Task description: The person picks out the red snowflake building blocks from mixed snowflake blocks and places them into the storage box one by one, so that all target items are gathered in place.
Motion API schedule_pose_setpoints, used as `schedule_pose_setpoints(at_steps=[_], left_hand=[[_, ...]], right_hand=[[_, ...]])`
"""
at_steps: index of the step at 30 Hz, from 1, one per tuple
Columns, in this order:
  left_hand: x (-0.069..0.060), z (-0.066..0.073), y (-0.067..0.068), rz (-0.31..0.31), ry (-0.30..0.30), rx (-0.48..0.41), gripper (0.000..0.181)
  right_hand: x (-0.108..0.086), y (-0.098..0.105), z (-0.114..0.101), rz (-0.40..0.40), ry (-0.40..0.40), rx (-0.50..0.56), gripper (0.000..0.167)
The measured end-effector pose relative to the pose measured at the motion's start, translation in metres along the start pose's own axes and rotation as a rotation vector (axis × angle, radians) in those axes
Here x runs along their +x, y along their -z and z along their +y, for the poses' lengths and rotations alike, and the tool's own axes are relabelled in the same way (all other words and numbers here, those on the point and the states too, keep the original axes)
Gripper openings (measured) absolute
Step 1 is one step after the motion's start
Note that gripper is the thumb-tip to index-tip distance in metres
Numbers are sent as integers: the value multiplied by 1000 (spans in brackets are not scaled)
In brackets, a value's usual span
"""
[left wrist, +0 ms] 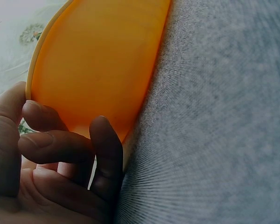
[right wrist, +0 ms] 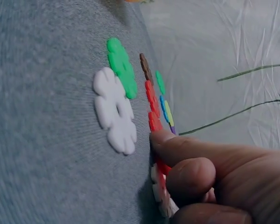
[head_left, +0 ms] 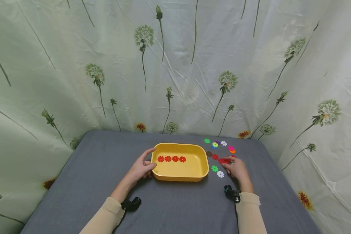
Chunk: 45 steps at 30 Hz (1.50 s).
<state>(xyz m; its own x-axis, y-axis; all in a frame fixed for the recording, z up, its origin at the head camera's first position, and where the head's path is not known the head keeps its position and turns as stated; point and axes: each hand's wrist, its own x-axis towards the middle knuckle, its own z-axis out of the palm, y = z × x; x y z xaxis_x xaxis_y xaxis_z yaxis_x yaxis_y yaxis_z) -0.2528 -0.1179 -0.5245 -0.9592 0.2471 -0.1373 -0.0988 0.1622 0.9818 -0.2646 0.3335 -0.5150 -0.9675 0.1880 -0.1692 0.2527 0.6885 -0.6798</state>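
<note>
In yellow tray (head_left: 196, 163) gripped by left hand (head_left: 140, 167), has four red discs (head_left: 175, 158); touches leftover reds (head_left: 221, 160) with right hand (head_left: 237, 168), unclear if pinching.

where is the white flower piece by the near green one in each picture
Head: right of the yellow basin, the white piece beside the green piece.
Left wrist: not in it.
Right wrist: left of centre, large, just below the green piece.
Shared landmark: the grey cloth, seen in all three.
</note>
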Motion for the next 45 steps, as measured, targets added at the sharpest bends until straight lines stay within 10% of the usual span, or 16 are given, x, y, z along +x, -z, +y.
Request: schedule_pose_setpoints(at_steps=[20, 34, 45], left_hand=[[0, 0, 0, 2, -5, 1, 73], [0, 0, 0, 8, -2, -6, 73], [1, -1, 1, -8, 2, -12, 74]], right_hand=[[3, -11, -12, 43, 12, -1, 42], [-6, 0, -32, 74, -37, 557, 41], [-18, 2, -65, -1, -47, 679, 47]])
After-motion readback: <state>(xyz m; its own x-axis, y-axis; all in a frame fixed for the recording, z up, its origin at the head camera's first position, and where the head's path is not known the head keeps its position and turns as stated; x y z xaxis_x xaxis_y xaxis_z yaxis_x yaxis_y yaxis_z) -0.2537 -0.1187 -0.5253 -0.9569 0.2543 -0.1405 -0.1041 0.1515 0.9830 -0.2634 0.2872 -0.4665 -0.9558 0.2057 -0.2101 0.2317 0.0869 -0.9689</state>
